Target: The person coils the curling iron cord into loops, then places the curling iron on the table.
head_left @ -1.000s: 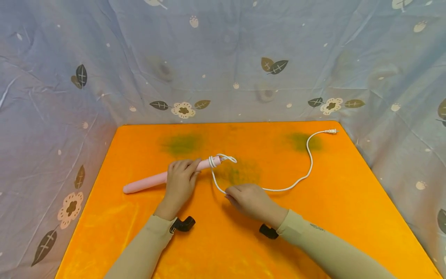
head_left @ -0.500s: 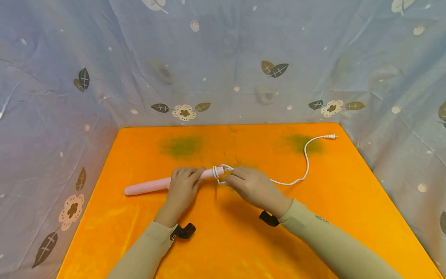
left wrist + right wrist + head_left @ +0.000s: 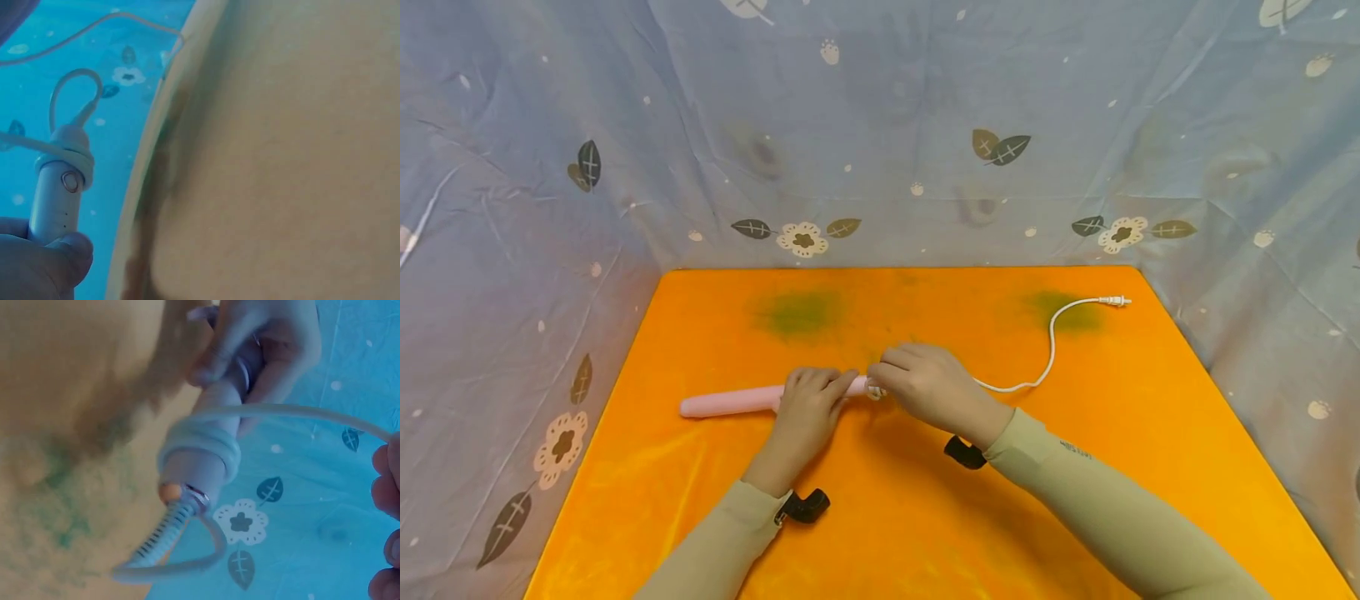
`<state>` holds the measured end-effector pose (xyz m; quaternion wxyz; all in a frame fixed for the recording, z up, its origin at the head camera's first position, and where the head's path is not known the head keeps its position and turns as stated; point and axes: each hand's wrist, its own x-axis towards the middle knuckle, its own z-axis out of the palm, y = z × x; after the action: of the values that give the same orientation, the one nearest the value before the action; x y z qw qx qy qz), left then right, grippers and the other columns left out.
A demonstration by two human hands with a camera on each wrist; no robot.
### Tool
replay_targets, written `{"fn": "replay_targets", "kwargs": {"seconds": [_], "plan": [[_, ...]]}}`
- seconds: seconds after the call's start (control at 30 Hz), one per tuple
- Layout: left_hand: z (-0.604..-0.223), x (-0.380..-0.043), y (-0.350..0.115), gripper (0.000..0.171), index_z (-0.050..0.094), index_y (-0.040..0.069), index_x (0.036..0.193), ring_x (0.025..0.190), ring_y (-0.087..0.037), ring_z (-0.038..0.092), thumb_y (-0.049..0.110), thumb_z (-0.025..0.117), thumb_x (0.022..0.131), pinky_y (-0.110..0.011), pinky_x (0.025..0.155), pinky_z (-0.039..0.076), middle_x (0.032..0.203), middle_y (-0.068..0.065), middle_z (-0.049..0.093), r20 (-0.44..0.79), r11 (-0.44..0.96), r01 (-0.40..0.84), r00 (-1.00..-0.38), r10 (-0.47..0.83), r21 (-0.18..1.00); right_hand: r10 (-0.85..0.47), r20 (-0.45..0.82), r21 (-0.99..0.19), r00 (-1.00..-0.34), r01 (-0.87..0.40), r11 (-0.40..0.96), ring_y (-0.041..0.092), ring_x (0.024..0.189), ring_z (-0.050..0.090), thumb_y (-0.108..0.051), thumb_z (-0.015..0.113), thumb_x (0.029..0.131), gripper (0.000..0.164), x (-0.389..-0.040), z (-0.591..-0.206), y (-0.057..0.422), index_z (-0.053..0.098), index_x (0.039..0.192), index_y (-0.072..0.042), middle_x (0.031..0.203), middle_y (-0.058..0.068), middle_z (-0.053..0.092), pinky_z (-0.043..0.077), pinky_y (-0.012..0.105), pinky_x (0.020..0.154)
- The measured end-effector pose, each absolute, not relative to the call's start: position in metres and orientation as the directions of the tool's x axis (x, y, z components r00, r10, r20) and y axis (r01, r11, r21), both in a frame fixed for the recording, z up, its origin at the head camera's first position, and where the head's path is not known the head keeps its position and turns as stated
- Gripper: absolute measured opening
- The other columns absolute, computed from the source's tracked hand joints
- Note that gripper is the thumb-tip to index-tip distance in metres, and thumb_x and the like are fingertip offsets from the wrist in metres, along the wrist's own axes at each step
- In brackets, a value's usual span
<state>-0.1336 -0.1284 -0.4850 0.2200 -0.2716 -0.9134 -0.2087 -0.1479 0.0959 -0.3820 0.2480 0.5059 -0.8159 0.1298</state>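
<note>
Pink wand (image 3: 730,402): over the tabletop (image 3: 880,542), long axis left to right. Left hand (image 3: 808,412) grips it; right hand (image 3: 932,387), just right of the wrapped end (image 3: 194,467) and nearer it, pinches white cord (image 3: 294,411).

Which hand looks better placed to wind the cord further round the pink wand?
Likely the right hand: it holds the white cord leading off the coils, while the left hand grips the pink wand.

The place looked like a small cloth booth, because flowery blue-grey curtains (image 3: 887,108) hung behind and on both sides of the orange surface (image 3: 880,550).
</note>
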Motion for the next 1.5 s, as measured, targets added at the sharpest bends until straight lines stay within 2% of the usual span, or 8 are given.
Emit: {"fn": "replay_targets", "kwargs": {"seconds": [0.13,0.23,0.33,0.73,0.97,1.2,1.37,1.5], "plan": [[-0.488,-0.131,-0.126,0.038,0.067,0.012,0.124,0.095,-0.030,0.056,0.011,0.074,0.086,-0.047,0.094,0.037,0.103,-0.007,0.064,0.511,0.756,0.601,-0.750,0.421,0.260,-0.736,0.530,-0.003,-0.421,-0.869,0.495,0.011,0.065,0.049,-0.005,0.070,0.088,0.008,-0.161,-0.381,0.098,0.069,0.093,-0.011,0.080,-0.001,0.055,0.045,0.021,0.058],[-0.490,-0.131,-0.124,0.038,0.067,0.012,0.124,0.095,-0.029,0.055,0.011,0.074,0.086,-0.046,0.093,0.037,0.103,-0.006,0.064,0.517,0.746,0.617,-0.737,0.436,0.250,-0.703,0.515,-0.074,-0.490,-0.843,0.533,0.011,0.065,0.049,-0.012,0.070,0.090,0.005,-0.171,-0.381,0.105,0.071,0.095,-0.010,0.080,-0.001,0.055,0.046,0.022,0.060],[-0.492,-0.131,-0.123,0.036,0.068,0.012,0.122,0.094,-0.030,0.056,0.013,0.074,0.086,-0.047,0.091,0.038,0.102,-0.006,0.064,0.541,0.735,0.638,-0.711,0.449,0.230,-0.672,0.488,-0.139,-0.557,-0.810,0.569,0.010,0.066,0.049,-0.016,0.070,0.090,0.009,-0.178,-0.382,0.111,0.072,0.097,-0.010,0.080,-0.002,0.055,0.047,0.022,0.061],[-0.492,-0.122,-0.120,0.031,0.069,0.012,0.120,0.090,-0.029,0.057,0.017,0.069,0.089,-0.046,0.090,0.040,0.100,-0.006,0.064,0.605,0.700,0.690,-0.640,0.474,0.181,-0.607,0.422,-0.255,-0.673,-0.731,0.633,0.009,0.065,0.052,-0.019,0.073,0.087,0.010,-0.195,-0.397,0.122,0.075,0.095,-0.012,0.079,-0.004,0.058,0.048,0.025,0.062],[-0.490,-0.119,-0.122,0.030,0.069,0.013,0.119,0.090,-0.028,0.058,0.016,0.069,0.089,-0.045,0.089,0.041,0.100,-0.005,0.064,0.648,0.677,0.716,-0.600,0.469,0.172,-0.583,0.288,-0.346,-0.760,-0.650,0.676,0.007,0.065,0.052,-0.027,0.071,0.089,0.012,-0.202,-0.415,0.126,0.077,0.093,-0.017,0.077,-0.008,0.060,0.048,0.025,0.061],[-0.487,-0.117,-0.125,0.037,0.068,0.013,0.120,0.092,-0.027,0.059,0.015,0.074,0.084,-0.045,0.089,0.040,0.103,-0.006,0.064,0.647,0.685,0.705,-0.610,0.458,0.180,-0.574,0.154,-0.450,-0.805,-0.574,0.684,0.008,0.077,0.063,-0.028,0.066,0.093,0.015,-0.204,-0.438,0.130,0.076,0.096,-0.018,0.088,-0.008,0.069,0.053,0.029,0.070],[-0.485,-0.118,-0.127,0.042,0.067,0.012,0.121,0.092,-0.028,0.058,0.014,0.077,0.080,-0.047,0.089,0.039,0.102,-0.006,0.064,0.650,0.693,0.695,-0.618,0.442,0.189,-0.556,0.105,-0.502,-0.824,-0.527,0.686,0.007,0.076,0.062,-0.031,0.061,0.095,0.019,-0.200,-0.453,0.129,0.076,0.094,-0.020,0.087,-0.009,0.069,0.052,0.028,0.069],[-0.483,-0.120,-0.129,0.042,0.067,0.013,0.122,0.092,-0.028,0.058,0.014,0.077,0.081,-0.048,0.089,0.039,0.102,-0.007,0.064,0.644,0.708,0.677,-0.636,0.426,0.200,-0.570,0.107,-0.528,-0.815,-0.532,0.662,0.009,0.074,0.060,-0.019,0.064,0.094,0.012,-0.190,-0.464,0.124,0.075,0.095,-0.015,0.087,-0.007,0.069,0.050,0.027,0.068]]}}
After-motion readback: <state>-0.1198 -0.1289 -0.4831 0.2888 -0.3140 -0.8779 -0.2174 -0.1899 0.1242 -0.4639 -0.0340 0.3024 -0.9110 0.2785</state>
